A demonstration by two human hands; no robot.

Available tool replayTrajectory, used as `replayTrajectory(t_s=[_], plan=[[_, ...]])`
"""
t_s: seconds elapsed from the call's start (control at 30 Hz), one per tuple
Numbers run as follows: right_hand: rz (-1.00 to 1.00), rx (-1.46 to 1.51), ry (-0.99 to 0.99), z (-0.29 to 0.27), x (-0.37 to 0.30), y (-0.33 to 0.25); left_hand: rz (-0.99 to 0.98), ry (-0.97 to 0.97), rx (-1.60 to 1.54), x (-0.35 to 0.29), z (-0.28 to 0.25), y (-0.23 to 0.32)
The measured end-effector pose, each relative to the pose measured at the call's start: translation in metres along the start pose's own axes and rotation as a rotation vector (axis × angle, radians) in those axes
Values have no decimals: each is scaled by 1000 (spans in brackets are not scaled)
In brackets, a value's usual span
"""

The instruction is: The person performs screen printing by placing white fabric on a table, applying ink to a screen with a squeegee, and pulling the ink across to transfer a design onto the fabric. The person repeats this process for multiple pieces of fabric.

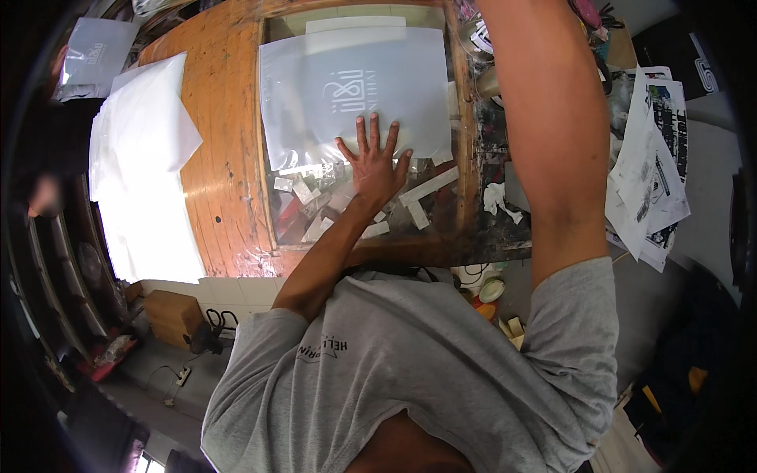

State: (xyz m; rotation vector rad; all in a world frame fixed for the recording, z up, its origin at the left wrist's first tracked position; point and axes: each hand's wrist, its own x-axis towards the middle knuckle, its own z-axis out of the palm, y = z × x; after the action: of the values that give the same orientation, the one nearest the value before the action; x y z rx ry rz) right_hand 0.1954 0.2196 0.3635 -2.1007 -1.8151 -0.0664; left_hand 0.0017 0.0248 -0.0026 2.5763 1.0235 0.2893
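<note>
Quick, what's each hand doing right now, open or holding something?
Left hand: open, fingers spread on the frosted, rectangular plastic sheet with white print, gripping nothing.
Right hand: out of view past the upper edge; cannot be told.

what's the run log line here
left hand: spread on pale rectangular plastic sheet; right hand: out of view; translucent white sheets: left side

Bright ctr now: glare whites out the L sheet stack (146,173), shines off wood tabletop (225,110), glints along frosted sheet (296,87) bottom. Corners v. dark, fisheye bending edges nr rim; ctr's sharp, far-L patch blurred.
</note>
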Motion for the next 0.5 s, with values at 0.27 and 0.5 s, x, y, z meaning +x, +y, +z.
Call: replayTrajectory(t_s=[0.27, 0.5], plan=[[61, 107, -190, -25, -39, -19, 10, 66, 11, -10, 5, -4], [27, 7, -25, -19, -41, -24, 12, 64, -4, -13, 1, -5]])
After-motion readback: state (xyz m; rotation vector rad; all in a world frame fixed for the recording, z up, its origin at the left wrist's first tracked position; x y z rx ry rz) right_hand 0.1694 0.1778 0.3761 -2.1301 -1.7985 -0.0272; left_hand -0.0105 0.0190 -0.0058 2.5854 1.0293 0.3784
